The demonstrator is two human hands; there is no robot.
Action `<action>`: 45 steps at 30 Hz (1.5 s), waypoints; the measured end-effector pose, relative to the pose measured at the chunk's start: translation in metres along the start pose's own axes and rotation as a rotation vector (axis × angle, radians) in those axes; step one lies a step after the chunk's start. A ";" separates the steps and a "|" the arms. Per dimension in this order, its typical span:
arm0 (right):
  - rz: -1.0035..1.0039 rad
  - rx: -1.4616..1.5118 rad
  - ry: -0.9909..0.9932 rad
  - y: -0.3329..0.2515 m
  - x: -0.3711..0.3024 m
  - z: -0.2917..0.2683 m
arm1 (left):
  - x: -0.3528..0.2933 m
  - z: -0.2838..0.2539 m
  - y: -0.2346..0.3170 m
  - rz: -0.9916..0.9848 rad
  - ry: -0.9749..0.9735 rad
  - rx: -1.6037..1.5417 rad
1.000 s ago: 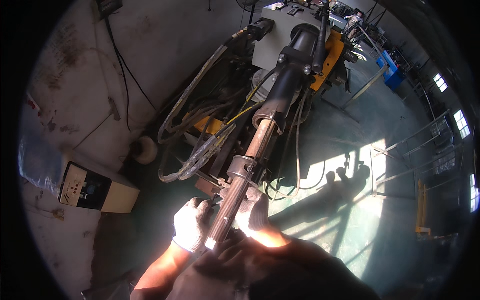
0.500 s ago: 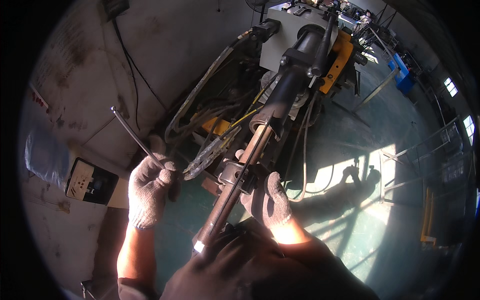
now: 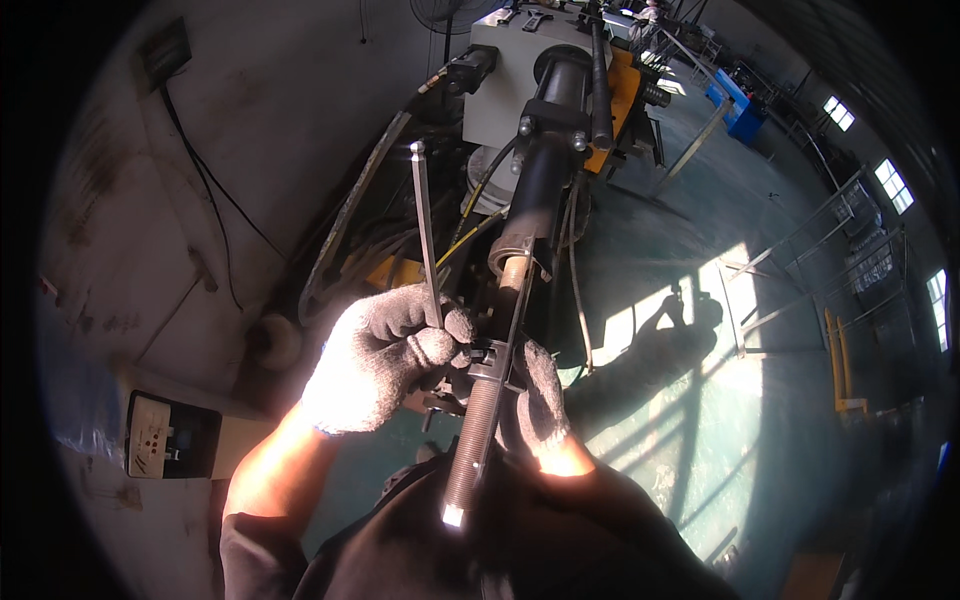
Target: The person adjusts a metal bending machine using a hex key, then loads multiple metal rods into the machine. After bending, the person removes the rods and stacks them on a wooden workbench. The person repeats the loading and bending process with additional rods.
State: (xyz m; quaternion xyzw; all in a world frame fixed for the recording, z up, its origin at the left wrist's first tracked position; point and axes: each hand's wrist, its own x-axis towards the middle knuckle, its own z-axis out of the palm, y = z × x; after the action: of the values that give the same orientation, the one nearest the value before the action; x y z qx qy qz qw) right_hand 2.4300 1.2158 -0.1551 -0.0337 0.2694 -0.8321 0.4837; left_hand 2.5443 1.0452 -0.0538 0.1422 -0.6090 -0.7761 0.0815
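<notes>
Gripping a hex key in the left hand, just beside the ring on a threaded rod.
Standing over a green floor, sunlit and barred with shadow at right; facing a machine; near a stained wall at left, with a box low beside it, and well apart from bright windows at far right. Reaching in with both gloved hands. Slanting the left forearm up from below, pinching the key between thumb and fingers, long end upright, slightly tilted left. Cannot tell about contact between lower end and ring. Curling the right hand along the ring's right side, fingers partly hidden; cannot tell whether grasping or only resting.
</notes>
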 end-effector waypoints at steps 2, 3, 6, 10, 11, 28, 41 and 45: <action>-0.020 0.035 -0.024 0.001 -0.004 0.007 | 0.003 0.000 0.003 -0.035 -0.013 -0.024; -0.002 0.060 0.001 0.001 -0.005 0.010 | 0.005 -0.002 0.005 -0.010 -0.042 0.037; -0.023 0.045 -0.017 0.001 -0.006 0.017 | 0.010 -0.006 0.009 -0.003 -0.125 0.094; -0.046 0.002 -0.038 0.000 -0.004 0.021 | 0.014 -0.005 0.009 0.065 -0.198 0.131; -0.054 -0.008 -0.046 -0.001 -0.005 0.021 | 0.018 -0.005 0.009 0.047 -0.206 0.092; 0.008 0.042 -0.146 0.006 0.002 -0.006 | 0.016 0.000 0.006 0.102 -0.193 0.238; -0.115 0.111 -0.242 0.005 0.003 0.006 | -0.004 0.093 0.055 0.434 -0.035 0.224; -0.527 -0.430 0.020 0.018 -0.004 0.008 | -0.016 0.118 0.047 0.483 0.091 0.258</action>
State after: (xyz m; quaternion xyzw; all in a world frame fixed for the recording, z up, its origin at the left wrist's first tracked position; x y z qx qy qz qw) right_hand 2.4485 1.2093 -0.1563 -0.1951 0.4254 -0.8529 0.2312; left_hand 2.5198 1.1473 0.0199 0.0369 -0.7148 -0.6429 0.2728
